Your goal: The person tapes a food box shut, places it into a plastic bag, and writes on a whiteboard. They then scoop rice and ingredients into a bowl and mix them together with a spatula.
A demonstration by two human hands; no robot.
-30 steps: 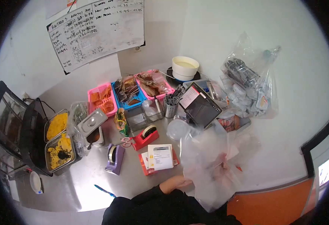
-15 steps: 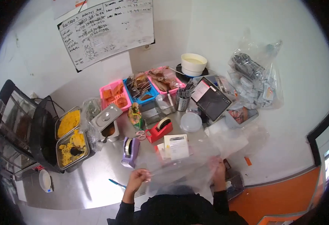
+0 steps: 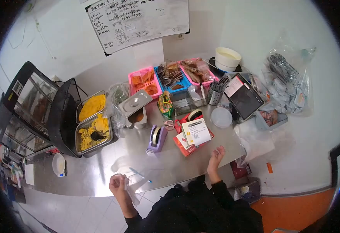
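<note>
My left hand (image 3: 118, 181) is closed on a thin clear plastic bag (image 3: 133, 196) near the table's front edge. Part of the bag hangs below the fingers, and its see-through film seems to spread over the steel around a blue pen (image 3: 141, 175). My right hand (image 3: 216, 156) is raised over the right front of the table, fingers apart, holding nothing. Just beyond it, a red box with white cards and a printed slip (image 3: 197, 132) stands beside a red tape dispenser (image 3: 184, 121). A purple tape dispenser (image 3: 156, 139) stands between the two hands, farther back.
Metal pans of yellow food (image 3: 94, 134) stand at the left beside a black display warmer (image 3: 59, 116). Pink and blue baskets (image 3: 173, 90) line the back. A tablet (image 3: 244, 95), a round lid (image 3: 221, 117) and plastic bags (image 3: 253, 141) are at the right.
The plastic bag, stretched between both hands before, is now only in my left hand, which has moved left. My right hand has let go of it. The view has turned left.
</note>
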